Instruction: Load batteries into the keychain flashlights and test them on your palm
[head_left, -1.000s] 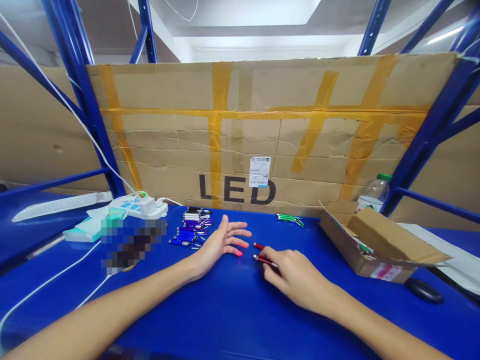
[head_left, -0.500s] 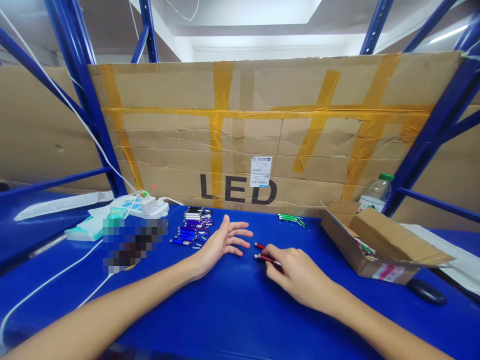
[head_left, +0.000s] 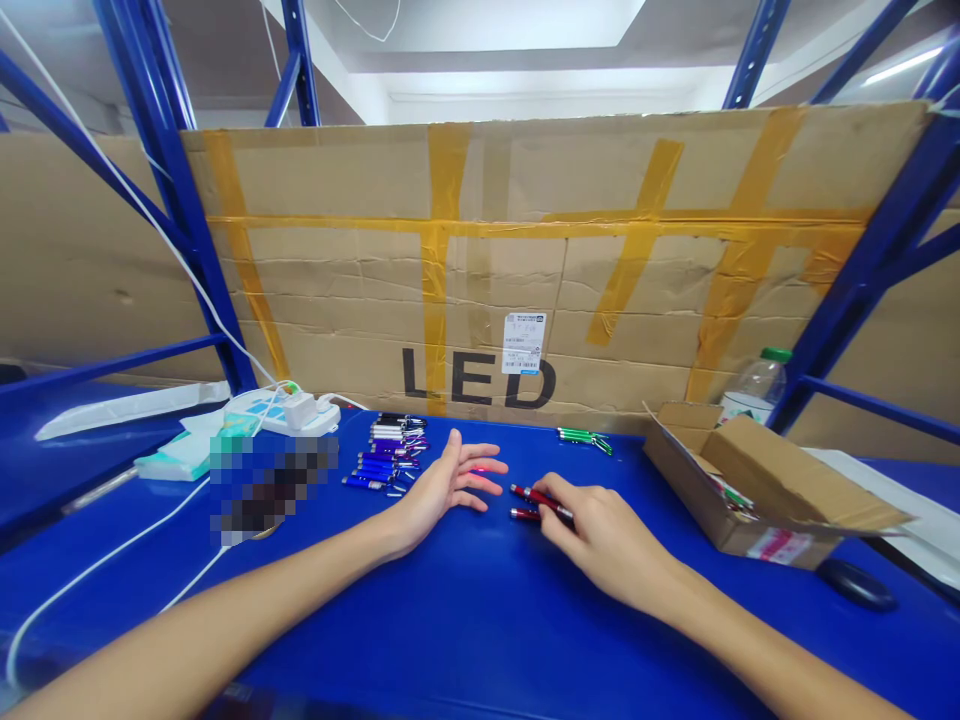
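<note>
My right hand [head_left: 600, 535] pinches a red pen light [head_left: 541, 497] just above the blue table [head_left: 465, 620], its tip aimed left. A second red pen light [head_left: 523, 514] lies on the table right beneath it. My left hand [head_left: 450, 480] rests palm up on the table with fingers spread, and a red glow lights its fingers. Left of that hand lies a pile of blue, purple, white and black pen lights [head_left: 386, 455]. Green pen lights [head_left: 583, 437] lie further back by the cardboard wall.
An open cardboard box [head_left: 757, 490] sits at the right, a plastic bottle [head_left: 754, 385] behind it and a black mouse [head_left: 855, 585] in front. A white power strip [head_left: 281, 412] with cables and a teal packet [head_left: 176, 455] lie at left. Taped cardboard marked LED [head_left: 525, 260] backs the table.
My right hand put down one red pen light and picked up the other, a little further back. The red glow on my left fingers went out and came back. Left hand stayed.
</note>
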